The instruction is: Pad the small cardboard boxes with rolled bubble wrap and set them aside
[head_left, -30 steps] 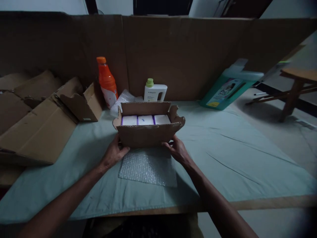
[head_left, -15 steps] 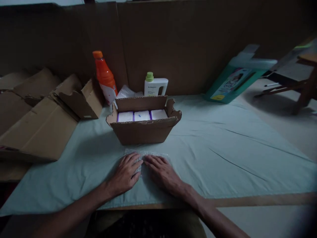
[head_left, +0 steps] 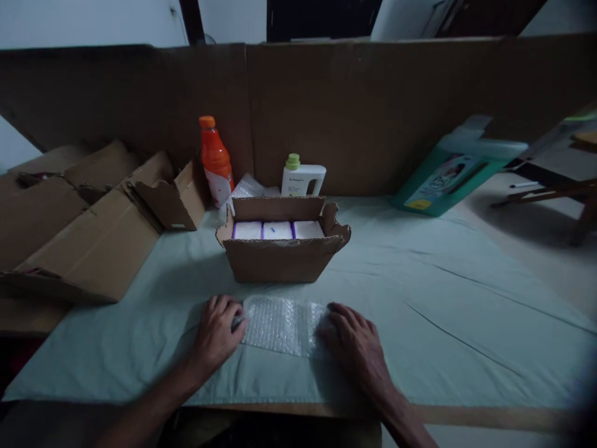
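A sheet of bubble wrap (head_left: 282, 323) lies flat on the pale green tablecloth (head_left: 443, 298). My left hand (head_left: 217, 333) rests on its left edge, fingers flat and open. At the sheet's right edge lies my right hand (head_left: 357, 345), also flat and open. Just beyond the sheet stands an open cardboard box (head_left: 282, 258) holding three white packs with purple edges (head_left: 277, 230).
An orange bottle (head_left: 214, 162), a crumpled clear bag (head_left: 247, 186) and a white bottle with a green cap (head_left: 301, 177) stand behind the box against a cardboard wall. Opened cardboard boxes (head_left: 88, 230) lie at the left. A teal refill pouch (head_left: 454, 168) leans at the back right.
My hands left the sides of the box, came down together on the bubble wrap, then slid apart to its left and right edges.
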A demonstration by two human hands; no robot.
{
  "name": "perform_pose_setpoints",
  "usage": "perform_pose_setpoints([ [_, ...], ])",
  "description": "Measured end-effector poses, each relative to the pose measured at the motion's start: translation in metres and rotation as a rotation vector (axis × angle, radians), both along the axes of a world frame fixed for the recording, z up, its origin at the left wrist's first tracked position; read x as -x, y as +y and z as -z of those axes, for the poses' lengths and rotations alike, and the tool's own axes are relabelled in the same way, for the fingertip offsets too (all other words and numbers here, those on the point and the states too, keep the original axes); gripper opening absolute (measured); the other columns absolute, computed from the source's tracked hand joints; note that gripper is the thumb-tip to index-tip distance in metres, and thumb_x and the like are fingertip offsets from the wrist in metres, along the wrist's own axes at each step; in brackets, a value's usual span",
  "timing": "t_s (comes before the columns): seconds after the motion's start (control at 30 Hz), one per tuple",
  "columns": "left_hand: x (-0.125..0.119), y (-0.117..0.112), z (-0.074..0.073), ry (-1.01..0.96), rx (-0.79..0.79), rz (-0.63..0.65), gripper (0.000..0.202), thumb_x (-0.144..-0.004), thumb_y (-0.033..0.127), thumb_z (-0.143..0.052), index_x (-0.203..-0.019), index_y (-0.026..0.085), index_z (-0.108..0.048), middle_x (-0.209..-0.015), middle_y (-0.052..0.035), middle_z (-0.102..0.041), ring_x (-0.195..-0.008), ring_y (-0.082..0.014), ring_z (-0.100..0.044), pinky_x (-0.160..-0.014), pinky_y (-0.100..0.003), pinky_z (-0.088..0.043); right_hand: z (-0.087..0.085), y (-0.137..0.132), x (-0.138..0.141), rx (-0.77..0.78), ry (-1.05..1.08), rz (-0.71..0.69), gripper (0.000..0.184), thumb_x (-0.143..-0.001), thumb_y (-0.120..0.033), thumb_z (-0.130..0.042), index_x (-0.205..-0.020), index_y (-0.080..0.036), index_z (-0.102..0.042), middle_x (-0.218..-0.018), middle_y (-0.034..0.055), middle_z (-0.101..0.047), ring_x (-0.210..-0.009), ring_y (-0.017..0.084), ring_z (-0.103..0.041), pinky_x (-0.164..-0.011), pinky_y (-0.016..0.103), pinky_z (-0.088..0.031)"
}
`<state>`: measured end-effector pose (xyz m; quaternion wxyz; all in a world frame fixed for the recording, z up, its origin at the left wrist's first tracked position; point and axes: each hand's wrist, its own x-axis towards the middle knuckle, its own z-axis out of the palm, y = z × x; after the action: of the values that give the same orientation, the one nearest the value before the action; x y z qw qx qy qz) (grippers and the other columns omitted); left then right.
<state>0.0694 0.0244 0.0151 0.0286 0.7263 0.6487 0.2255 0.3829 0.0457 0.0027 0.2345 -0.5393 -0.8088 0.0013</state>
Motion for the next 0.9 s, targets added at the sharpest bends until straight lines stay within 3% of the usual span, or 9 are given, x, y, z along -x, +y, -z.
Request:
perform_pose_setpoints([
  [0.1, -0.01, -0.005, -0.004, -0.129, 0.002, 0.059, 0.009, -0.08, 0.016, -0.058, -0.074, 0.022, -0.061, -0.088, -0.0053, -0.071, -0.085, -0.024, -0.065, -0.08, -0.038, -0.052, 0.003, 0.0, 0.006, 0.049, 0.134, -0.037, 0.02, -0.094, -0.031, -0.05, -0.088, -0.025, -0.068, -0.108, 0.0094, -0.076, -0.097, 0.028, -0.071, -0.081, 0.045, -0.055],
  [0.17, -0.012, -0.011, -0.007, -0.249, 0.039, 0.056, 0.007, -0.083, 0.019, -0.056, -0.079, 0.022, -0.061, -0.08, -0.0032, -0.07, -0.077, -0.0209, -0.067, -0.073, -0.033, -0.052, 0.005, -0.002, 0.001, 0.118, 0.254, 0.001, 0.02, -0.095, -0.035, -0.049, -0.092, -0.025, -0.067, -0.095, 0.008, -0.077, -0.082, 0.025, -0.073, -0.072, 0.039, -0.057],
  [0.23, -0.012, -0.017, -0.009, -0.371, 0.102, 0.028, 0.013, -0.085, 0.023, -0.055, -0.095, 0.022, -0.064, -0.074, -0.0004, -0.068, -0.068, -0.0178, -0.067, -0.066, -0.028, -0.052, 0.007, -0.005, -0.006, 0.222, 0.378, 0.035, 0.028, -0.096, -0.04, -0.05, -0.113, -0.024, -0.065, -0.088, 0.0058, -0.076, -0.066, 0.021, -0.07, -0.06, 0.032, -0.056],
  [0.33, -0.01, -0.021, -0.007, -0.466, 0.18, 0.031, 0.045, -0.086, 0.023, -0.053, -0.131, 0.021, -0.059, -0.072, 0.0018, -0.068, -0.062, -0.0156, -0.066, -0.062, -0.025, -0.053, 0.008, -0.009, -0.01, 0.306, 0.473, 0.032, 0.053, -0.095, -0.043, -0.05, -0.143, -0.019, -0.05, -0.08, 0.0019, -0.073, -0.052, 0.016, -0.064, -0.051, 0.027, -0.054],
  [0.43, -0.011, -0.022, -0.004, -0.469, 0.159, 0.135, 0.05, -0.088, 0.02, -0.049, -0.136, 0.024, -0.06, -0.085, -0.002, -0.074, -0.075, -0.0172, -0.071, -0.073, -0.027, -0.058, -0.003, -0.012, -0.006, 0.329, 0.414, -0.044, 0.041, -0.093, -0.04, -0.052, -0.127, -0.023, -0.068, -0.082, 0.0036, -0.075, -0.065, 0.02, -0.071, -0.061, 0.031, -0.059],
  [0.53, -0.011, -0.022, -0.011, -0.44, 0.07, 0.265, 0.036, -0.091, 0.019, -0.048, -0.116, 0.026, -0.074, -0.088, -0.0038, -0.075, -0.079, -0.0173, -0.072, -0.072, -0.025, -0.058, -0.025, -0.015, 0.0, 0.327, 0.404, -0.11, 0.029, -0.094, -0.035, -0.051, -0.102, -0.028, -0.078, -0.092, 0.0062, -0.078, -0.081, 0.025, -0.075, -0.07, 0.036, -0.062],
  [0.67, -0.004, -0.02, -0.044, -0.365, -0.158, 0.361, 0.027, -0.093, 0.017, -0.052, -0.103, 0.023, -0.076, -0.075, -0.0024, -0.071, -0.066, -0.0144, -0.068, -0.062, -0.022, -0.055, -0.06, -0.009, 0.003, 0.169, 0.418, -0.148, 0.026, -0.095, -0.033, -0.051, -0.101, -0.03, -0.077, -0.093, 0.0055, -0.079, -0.086, 0.025, -0.076, -0.071, 0.036, -0.064],
  [0.77, 0.006, -0.012, -0.082, -0.292, -0.362, 0.382, 0.026, -0.093, 0.013, -0.055, -0.108, 0.023, -0.074, -0.076, -0.0017, -0.07, -0.07, -0.0139, -0.068, -0.067, -0.023, -0.056, -0.092, 0.001, 0.005, 0.024, 0.354, -0.158, 0.025, -0.096, -0.031, -0.052, -0.104, -0.031, -0.076, -0.098, 0.004, -0.079, -0.088, 0.025, -0.076, -0.076, 0.037, -0.064],
  [0.9, 0.019, 0.012, -0.135, -0.179, -0.584, 0.297, 0.028, -0.091, 0.014, -0.057, -0.111, 0.028, -0.073, -0.079, -0.0002, -0.071, -0.077, -0.0161, -0.068, -0.08, -0.03, -0.059, -0.148, 0.02, 0.018, -0.167, 0.314, -0.105, 0.022, -0.097, -0.029, -0.055, -0.108, -0.032, -0.074, -0.103, 0.0037, -0.077, -0.093, 0.024, -0.074, -0.081, 0.037, -0.061],
])
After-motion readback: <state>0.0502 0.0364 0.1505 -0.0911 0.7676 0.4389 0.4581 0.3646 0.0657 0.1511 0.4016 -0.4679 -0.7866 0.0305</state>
